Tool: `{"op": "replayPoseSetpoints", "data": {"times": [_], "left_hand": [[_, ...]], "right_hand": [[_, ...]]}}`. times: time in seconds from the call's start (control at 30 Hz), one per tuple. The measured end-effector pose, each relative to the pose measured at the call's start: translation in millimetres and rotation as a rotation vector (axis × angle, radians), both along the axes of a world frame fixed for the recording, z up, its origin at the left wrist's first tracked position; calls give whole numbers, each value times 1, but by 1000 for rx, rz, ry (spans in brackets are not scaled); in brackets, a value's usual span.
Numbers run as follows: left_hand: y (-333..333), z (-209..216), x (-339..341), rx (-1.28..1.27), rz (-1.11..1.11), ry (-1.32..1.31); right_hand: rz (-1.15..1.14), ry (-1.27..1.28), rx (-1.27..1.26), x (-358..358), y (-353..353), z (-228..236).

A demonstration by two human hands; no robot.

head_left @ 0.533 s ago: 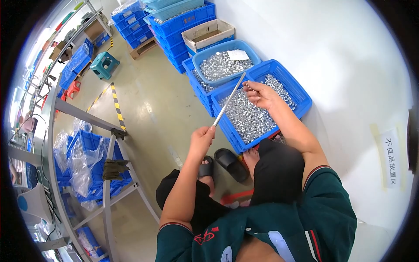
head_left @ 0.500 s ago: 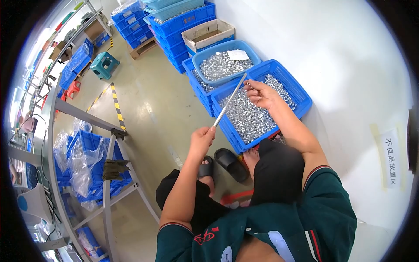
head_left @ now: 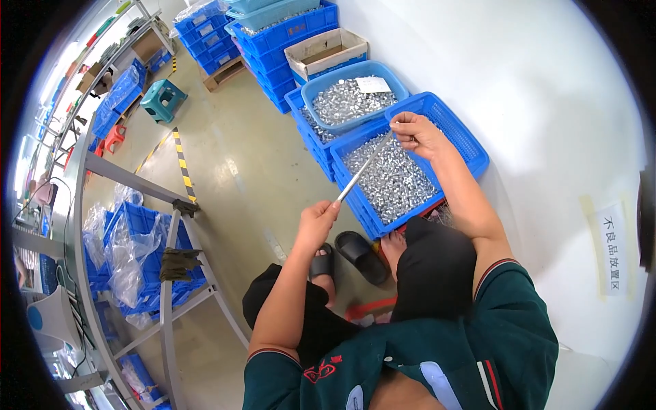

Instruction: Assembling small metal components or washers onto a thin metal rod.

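My left hand [head_left: 319, 224] is closed round the lower end of a thin, pale metal rod [head_left: 365, 167]. The rod slants up and to the right over a blue plastic crate [head_left: 471, 164] full of small, shiny metal pieces [head_left: 393, 184]. At the rod's far tip, my right hand [head_left: 418, 134] has thumb and fingers pinched together. Whether it grips the tip itself or a small piece there is too small to tell. Beyond the crate, a light blue basket [head_left: 400, 92] holds more metal pieces, with a white paper slip [head_left: 372, 85] on them.
Stacked blue crates [head_left: 273, 58] and an open cardboard box [head_left: 326, 53] stand farther back along the white wall [head_left: 540, 102]. To the left is a metal frame [head_left: 167, 321] with plastic-wrapped blue crates [head_left: 137, 253]. A dark slipper [head_left: 361, 257] lies by my feet.
My right hand has shifted slightly right and up, and its fingers are now pinched at the rod's tip. The rod's far end has dipped a little; my left hand keeps its hold.
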State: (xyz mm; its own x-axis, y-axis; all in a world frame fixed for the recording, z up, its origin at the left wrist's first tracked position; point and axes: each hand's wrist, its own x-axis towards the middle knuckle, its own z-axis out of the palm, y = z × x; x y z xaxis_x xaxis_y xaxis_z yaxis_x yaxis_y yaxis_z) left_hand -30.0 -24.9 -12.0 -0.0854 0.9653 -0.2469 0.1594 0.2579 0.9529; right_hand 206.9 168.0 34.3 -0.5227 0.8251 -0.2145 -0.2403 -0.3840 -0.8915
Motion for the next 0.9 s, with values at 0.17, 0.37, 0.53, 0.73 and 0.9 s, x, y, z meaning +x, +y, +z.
{"op": "replayPoseSetpoints", "data": {"times": [0.17,0.37,0.53,0.73,0.9], "left_hand": [[3,10,4,-55,9,-59],[10,4,0,-80,91,-133],[8,6,-2,-70,80,-165],[5,9,-2,-58,53,-127],[3,8,-1,-38,18,-78]], "right_hand": [[241,-75,-110,-33,-25,-10],[364,-62,-250,-41,-37,-17],[239,156,-385,-22,-14,-33],[26,328,-409,-13,-6,-24],[-19,382,-414,-6,-4,-19]]}}
